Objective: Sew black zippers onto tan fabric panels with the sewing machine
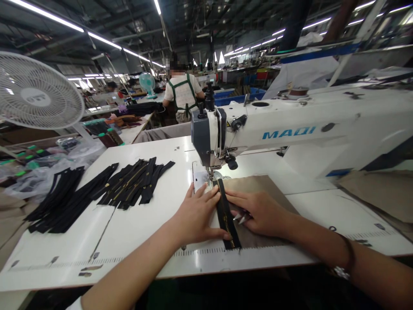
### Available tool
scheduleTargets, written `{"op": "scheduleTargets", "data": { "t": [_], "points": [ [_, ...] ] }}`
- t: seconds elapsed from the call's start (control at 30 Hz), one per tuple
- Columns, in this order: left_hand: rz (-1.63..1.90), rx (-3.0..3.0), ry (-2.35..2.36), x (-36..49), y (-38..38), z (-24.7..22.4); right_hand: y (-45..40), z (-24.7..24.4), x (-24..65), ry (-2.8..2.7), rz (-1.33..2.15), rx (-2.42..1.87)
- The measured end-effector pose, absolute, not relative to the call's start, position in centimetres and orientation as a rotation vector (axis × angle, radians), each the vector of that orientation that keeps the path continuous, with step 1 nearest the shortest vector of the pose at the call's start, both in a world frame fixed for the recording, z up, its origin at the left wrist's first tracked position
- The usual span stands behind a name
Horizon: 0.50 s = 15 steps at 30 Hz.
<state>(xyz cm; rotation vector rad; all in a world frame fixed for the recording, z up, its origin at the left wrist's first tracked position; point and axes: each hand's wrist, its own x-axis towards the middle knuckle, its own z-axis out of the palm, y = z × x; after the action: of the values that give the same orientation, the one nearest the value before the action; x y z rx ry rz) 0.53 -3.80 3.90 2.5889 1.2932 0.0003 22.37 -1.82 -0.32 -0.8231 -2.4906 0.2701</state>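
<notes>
A black zipper with gold teeth lies lengthwise along the left edge of a taupe fabric piece, its far end at the needle and presser foot of a white sewing machine. My left hand rests flat with fingers spread, fingertips and thumb touching the zipper. From the other side, my right hand presses its extended fingertips on the fabric beside the zipper. Small metal thread snips are tucked under its curled fingers, their tips pointing left; the handle is hidden.
Loose black zippers lie in piles on the white tabletop at left. A white fan stands beyond them. More taupe fabric lies at right. A person works ahead, near blue crates.
</notes>
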Motion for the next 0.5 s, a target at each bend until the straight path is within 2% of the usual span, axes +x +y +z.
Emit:
{"op": "scheduleTargets", "data": {
  "t": [0.1, 0.3, 0.5],
  "points": [
    [-0.001, 2.59, 1.293, 0.66, -3.85, 4.22, -1.93, -0.58, 22.39, -2.395, 0.213, -0.782],
    [-0.04, 2.534, 1.293, 0.52, -3.8, 4.44, -2.5, -0.66, 21.9, -2.61, 0.163, -0.779],
    [-0.066, 2.459, 1.304, 0.55, -3.71, 4.72, -2.48, -0.32, 21.68, -2.647, 0.238, -0.824]
  ]
}}
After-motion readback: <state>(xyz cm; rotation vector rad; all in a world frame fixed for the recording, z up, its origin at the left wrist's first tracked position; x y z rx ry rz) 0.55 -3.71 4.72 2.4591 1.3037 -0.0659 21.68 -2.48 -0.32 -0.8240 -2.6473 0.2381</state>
